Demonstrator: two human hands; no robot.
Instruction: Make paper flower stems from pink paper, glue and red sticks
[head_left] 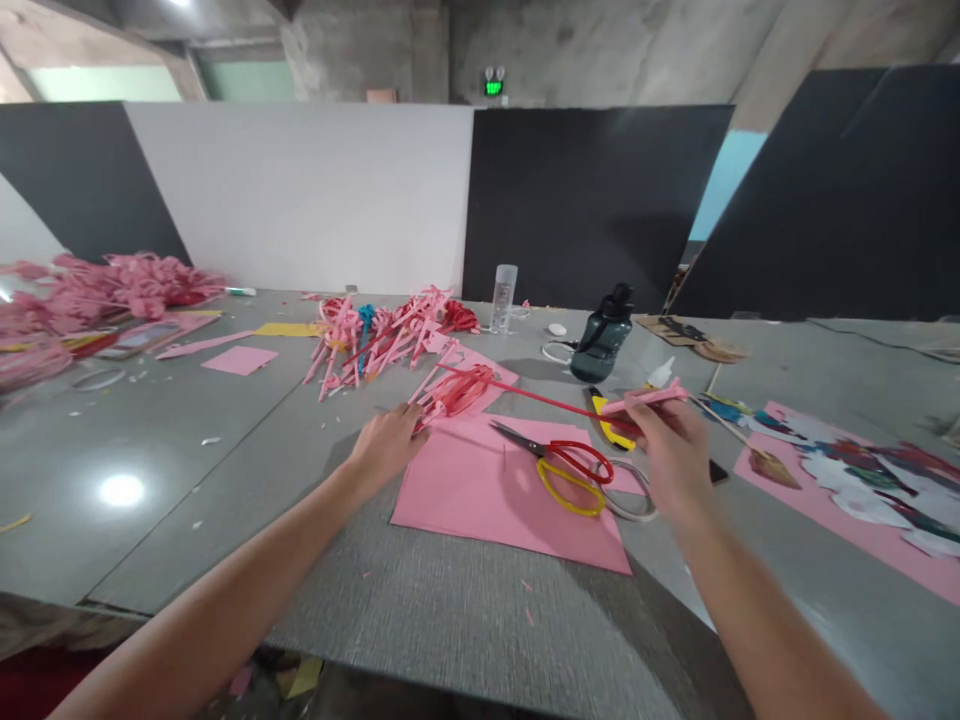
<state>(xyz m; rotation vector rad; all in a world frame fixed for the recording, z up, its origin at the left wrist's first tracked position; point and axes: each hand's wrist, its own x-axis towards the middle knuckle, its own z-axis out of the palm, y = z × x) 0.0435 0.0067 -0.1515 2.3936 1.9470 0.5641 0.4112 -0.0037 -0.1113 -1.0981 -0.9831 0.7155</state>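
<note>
My right hand (671, 445), fingers closed, holds a folded pink paper strip (651, 397) and the near end of a long thin red strip (536, 396). The red strip stretches left above the table. My left hand (386, 443) is closed at the near end of a bundle of pink-red strips (466, 390); its fingertips touch the bundle, but what they pinch is partly hidden. Between my hands, scissors (534, 442) with one red and one yellow handle lie on pink paper sheets (480, 490). A yellow utility knife (611, 425) lies just left of my right hand.
Pink paper pieces (375, 340) are heaped behind the bundle, with a larger pink pile (127, 290) far left. A clear bottle (503, 298) and a dark bottle (602, 335) stand at the back. A roll of tape (634, 515) and paint-covered pink paper (862, 480) lie right.
</note>
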